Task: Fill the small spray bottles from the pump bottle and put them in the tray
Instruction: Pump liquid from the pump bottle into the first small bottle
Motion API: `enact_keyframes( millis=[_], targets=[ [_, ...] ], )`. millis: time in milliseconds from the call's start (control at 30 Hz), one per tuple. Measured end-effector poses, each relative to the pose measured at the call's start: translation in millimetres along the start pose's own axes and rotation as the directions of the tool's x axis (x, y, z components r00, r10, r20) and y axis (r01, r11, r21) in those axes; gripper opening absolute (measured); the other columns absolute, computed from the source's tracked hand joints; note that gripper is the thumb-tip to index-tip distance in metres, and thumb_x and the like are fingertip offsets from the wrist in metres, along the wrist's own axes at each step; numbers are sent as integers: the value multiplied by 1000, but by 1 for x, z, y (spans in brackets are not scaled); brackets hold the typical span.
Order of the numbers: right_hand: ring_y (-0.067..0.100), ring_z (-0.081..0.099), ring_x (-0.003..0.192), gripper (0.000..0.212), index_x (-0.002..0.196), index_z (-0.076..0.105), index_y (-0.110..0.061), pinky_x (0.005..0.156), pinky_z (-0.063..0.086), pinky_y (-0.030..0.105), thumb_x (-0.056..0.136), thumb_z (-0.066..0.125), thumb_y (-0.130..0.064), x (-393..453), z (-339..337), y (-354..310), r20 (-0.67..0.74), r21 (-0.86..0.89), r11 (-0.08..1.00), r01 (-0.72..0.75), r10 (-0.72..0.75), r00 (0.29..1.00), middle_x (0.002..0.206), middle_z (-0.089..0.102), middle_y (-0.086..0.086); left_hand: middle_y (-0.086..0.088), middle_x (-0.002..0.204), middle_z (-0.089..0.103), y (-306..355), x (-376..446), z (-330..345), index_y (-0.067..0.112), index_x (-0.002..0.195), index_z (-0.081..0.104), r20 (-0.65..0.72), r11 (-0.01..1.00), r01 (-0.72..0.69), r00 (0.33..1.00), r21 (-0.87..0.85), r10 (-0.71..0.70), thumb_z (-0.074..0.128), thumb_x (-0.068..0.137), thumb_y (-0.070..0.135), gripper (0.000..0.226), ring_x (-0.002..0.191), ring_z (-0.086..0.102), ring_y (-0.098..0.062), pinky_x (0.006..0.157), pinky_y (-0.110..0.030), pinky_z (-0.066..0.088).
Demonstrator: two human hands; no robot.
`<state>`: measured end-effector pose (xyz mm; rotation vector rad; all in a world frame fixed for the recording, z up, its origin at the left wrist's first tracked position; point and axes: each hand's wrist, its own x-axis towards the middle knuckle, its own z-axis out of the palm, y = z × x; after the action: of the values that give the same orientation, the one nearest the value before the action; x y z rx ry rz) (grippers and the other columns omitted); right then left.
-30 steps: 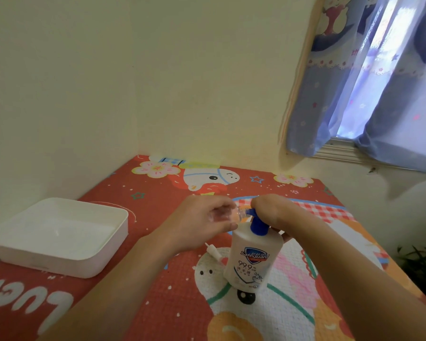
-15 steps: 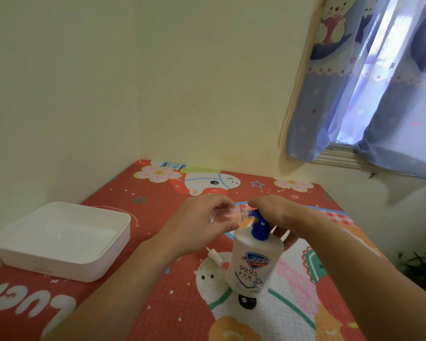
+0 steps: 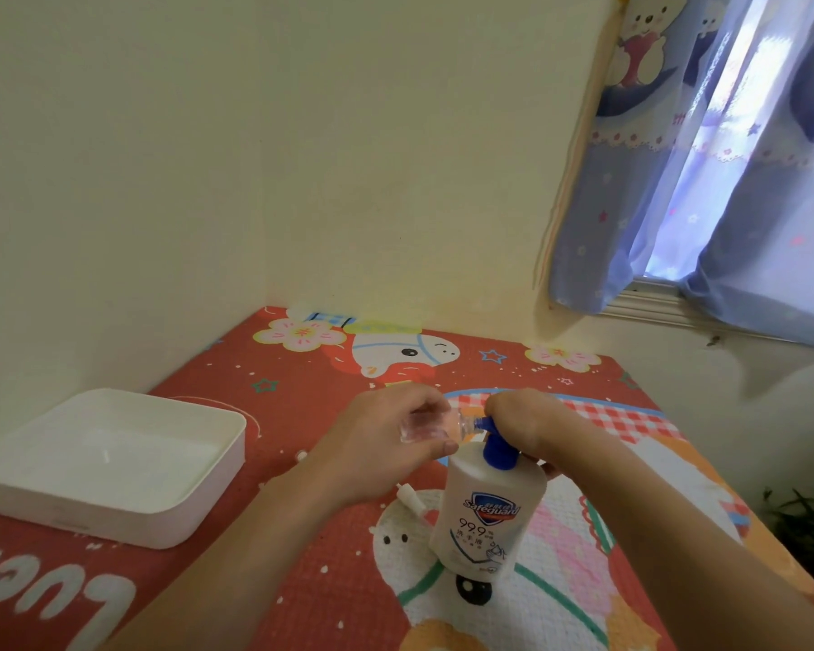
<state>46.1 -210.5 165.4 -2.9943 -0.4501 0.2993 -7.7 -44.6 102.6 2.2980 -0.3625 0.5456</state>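
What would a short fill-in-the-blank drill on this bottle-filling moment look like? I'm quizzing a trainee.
1. The left hand holds the small clear bottle with its mouth at the pump's ____ nozzle.
2. The right hand rests on top of the ____ of the pump bottle.
3. The white tray sits to the ____ of both hands.

Missing words: blue; pump; left

One pump bottle [image 3: 487, 514], one small spray bottle [image 3: 431, 427], one spray cap [image 3: 410, 500], one tray [image 3: 109, 462], two hands.
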Motion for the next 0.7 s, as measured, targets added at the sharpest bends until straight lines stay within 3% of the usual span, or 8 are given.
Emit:
enact_keyframes(
  millis=[167,267,333,367,467,600,700],
  targets=[
    [24,47,88,12,96,43,-8,93,48,40,102,33,-9,-5,-5,-3,5,121,992,-37,37,999,98,47,11,17,102,65,-1,0,3,26,109,66,-7,1000,2,1000,-14,-2,75,81,34,31,92,56,10,72,-4,36],
    [33,59,105,20,105,49,-4,90,49,40,103,32,-15,-9,-7,-1,65,250,963,-105,91,994,106,55,16,17,103,65,2,0,0,27,110,65,3,1000,-6,1000,6,6,74,82,35,30,94,57,5,74,-7,38],
    [37,65,103,41,112,56,-1,77,52,39,100,35,-34,-9,-10,5,144,403,898,-175,127,981,110,64,17,19,103,65,4,2,-2,27,110,65,5,1000,-12,1000,9,12,74,82,35,30,94,56,5,75,-7,39],
    [37,67,96,51,106,58,-2,75,53,38,96,33,-46,-10,-11,7,191,484,844,-231,155,969,107,66,17,20,101,64,5,2,-3,27,110,64,2,1000,-19,1000,13,19,74,82,36,31,92,56,7,75,-6,38],
    [35,69,93,66,92,60,-8,81,55,44,90,28,-65,-8,-14,7,248,503,818,-278,171,954,99,66,15,22,97,61,6,4,-5,29,109,63,2,998,-40,999,38,40,74,82,39,30,89,54,10,75,-4,35],
    [32,68,90,54,103,60,-10,72,55,38,92,32,-56,-5,-10,8,240,479,831,-282,185,953,102,66,13,22,98,61,6,4,-6,29,109,63,1,998,-37,999,42,37,74,82,39,31,89,54,10,75,-6,36],
    [34,66,93,36,109,55,-9,82,54,43,97,36,-38,-6,-9,4,222,497,821,-280,192,956,110,63,18,18,100,63,6,4,-4,26,110,64,-7,999,-42,999,28,42,74,82,37,31,89,55,5,76,-9,40]
  ],
)
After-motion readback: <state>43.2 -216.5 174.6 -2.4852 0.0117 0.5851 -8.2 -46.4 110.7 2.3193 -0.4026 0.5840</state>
